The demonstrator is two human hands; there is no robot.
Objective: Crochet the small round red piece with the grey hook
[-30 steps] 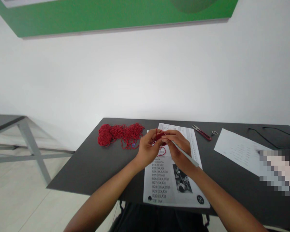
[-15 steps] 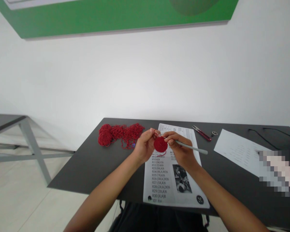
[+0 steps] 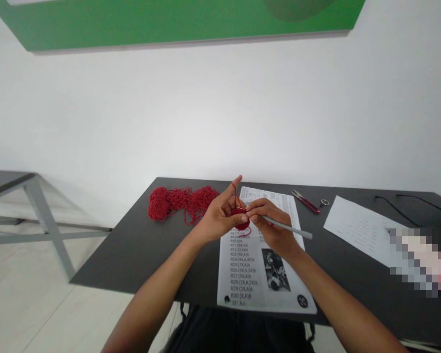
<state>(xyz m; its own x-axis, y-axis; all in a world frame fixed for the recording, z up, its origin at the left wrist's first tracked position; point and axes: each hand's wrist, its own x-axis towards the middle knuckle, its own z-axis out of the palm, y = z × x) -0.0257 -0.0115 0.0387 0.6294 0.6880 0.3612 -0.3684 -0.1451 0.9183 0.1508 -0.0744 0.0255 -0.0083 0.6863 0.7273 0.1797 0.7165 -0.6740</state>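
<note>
A small round red crochet piece (image 3: 241,223) is held between both hands above a printed sheet (image 3: 238,274). My left hand (image 3: 222,215) pinches its left side, the index finger raised with a strand of red yarn looped over it. In my right hand (image 3: 270,220) is a crochet hook with a grey handle (image 3: 292,228), its tip at the upper edge of the piece. A loose red tail curls below the piece. Left of my hands lies a heap of red yarn (image 3: 194,201) joined to a ball (image 3: 159,203).
Red-handled scissors (image 3: 306,202) and a small ring (image 3: 324,202) lie at the back right of the dark table (image 3: 132,260). Farther right are a white paper (image 3: 360,230), glasses (image 3: 400,211) and a pixelated item. Another table (image 3: 11,184) stands at far left.
My left index finger has risen, pulling the yarn strand up. The red piece has tilted and shows less of its round face. The hook has shifted slightly left and down.
</note>
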